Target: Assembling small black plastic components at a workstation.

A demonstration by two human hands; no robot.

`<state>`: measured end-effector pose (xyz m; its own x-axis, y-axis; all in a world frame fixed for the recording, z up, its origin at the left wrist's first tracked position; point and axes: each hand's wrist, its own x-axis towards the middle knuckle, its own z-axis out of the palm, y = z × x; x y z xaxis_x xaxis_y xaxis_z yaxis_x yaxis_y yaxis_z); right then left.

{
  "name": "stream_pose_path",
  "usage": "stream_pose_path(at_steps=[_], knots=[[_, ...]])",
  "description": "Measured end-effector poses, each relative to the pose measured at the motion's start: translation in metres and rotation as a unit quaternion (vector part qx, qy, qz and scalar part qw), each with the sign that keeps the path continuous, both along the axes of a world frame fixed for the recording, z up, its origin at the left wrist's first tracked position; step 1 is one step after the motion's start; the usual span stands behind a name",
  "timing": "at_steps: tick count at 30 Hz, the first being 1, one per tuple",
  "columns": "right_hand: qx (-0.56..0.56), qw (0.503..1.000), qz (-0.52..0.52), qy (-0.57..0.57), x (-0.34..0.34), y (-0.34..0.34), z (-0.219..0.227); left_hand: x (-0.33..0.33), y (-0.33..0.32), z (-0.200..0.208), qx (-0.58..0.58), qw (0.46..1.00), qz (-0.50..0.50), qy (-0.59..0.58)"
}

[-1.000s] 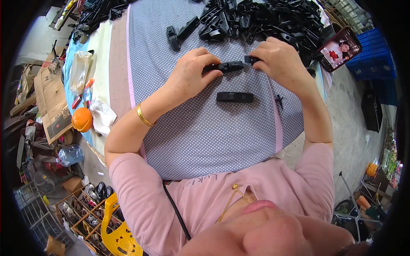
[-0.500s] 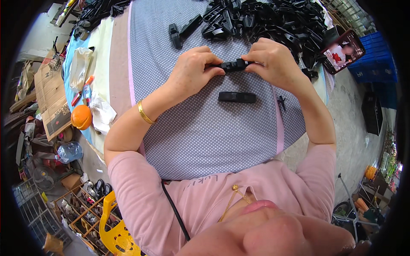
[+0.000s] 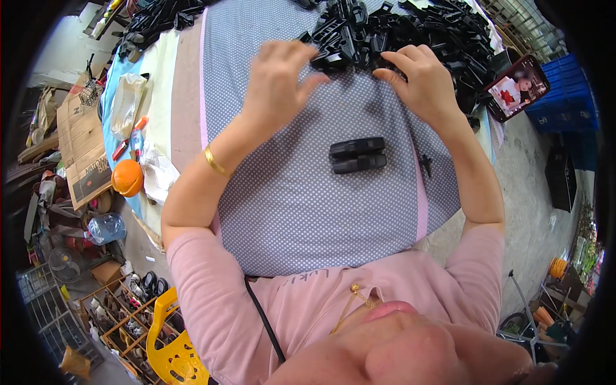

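Observation:
Two elongated black plastic pieces lie side by side in the middle of the dotted cloth, a far one [image 3: 357,146] and a near one [image 3: 360,164]. Beyond them, my left hand [image 3: 276,80] is raised and slightly blurred, its thumb spread from the fingers with nothing visible between them. It covers the spot where loose black parts lay. My right hand [image 3: 423,83] hovers at the near edge of a heap of black plastic parts [image 3: 346,32], thumb and forefinger apart and holding nothing I can see.
Another black heap [image 3: 160,22] sits at the far left. A phone [image 3: 518,88] stands at the right edge. On the left are an orange [image 3: 127,178], a white plastic bag [image 3: 158,173] and a clear bag [image 3: 128,106]. One small black part [image 3: 426,165] lies right.
The black piece I held between both hands now lies on the cloth beside the other one. Both hands have released it and moved apart, toward the far side.

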<state>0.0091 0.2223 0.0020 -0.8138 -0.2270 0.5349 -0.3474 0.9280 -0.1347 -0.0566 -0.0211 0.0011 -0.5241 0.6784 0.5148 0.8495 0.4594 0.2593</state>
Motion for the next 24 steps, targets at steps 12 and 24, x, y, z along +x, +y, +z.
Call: stream_pose_path(at_steps=[12,24], knots=[[-0.165,0.980,0.068,-0.092,0.014,-0.014,0.006,0.037,-0.001,0.004,-0.094,0.986,0.089,0.104],[-0.057,0.974,0.124,-0.180,0.023,-0.017,0.009,0.059,0.005,0.013,-0.031,0.969,-0.024,-0.244]])
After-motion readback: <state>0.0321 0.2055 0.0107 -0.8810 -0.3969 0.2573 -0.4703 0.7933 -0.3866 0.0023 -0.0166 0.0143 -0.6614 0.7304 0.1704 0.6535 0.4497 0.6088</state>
